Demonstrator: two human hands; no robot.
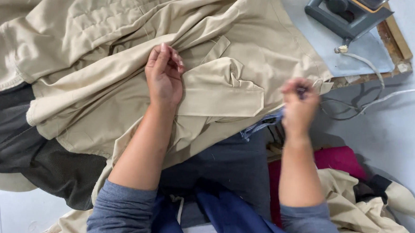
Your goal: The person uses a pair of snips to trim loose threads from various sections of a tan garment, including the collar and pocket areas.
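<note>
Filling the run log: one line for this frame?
left hand: pinching beige garment | right hand: blurred, at garment's edge, grip unclear | iron: resting on board

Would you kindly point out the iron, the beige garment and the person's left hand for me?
iron (pixel 348 7): head view, on its grey handle.
beige garment (pixel 225 89): head view, on the flat folded flap beside the left hand.
left hand (pixel 164 78): head view, on the back of the hand.

Two bare forearms, grey-blue long sleeves pushed up near the elbows, soft knit cloth with small folds, left hand (pixel 164 76) and right hand (pixel 298 108) without gloves or rings visible, short nails, dark navy garment on the body, a pale drawstring
</note>
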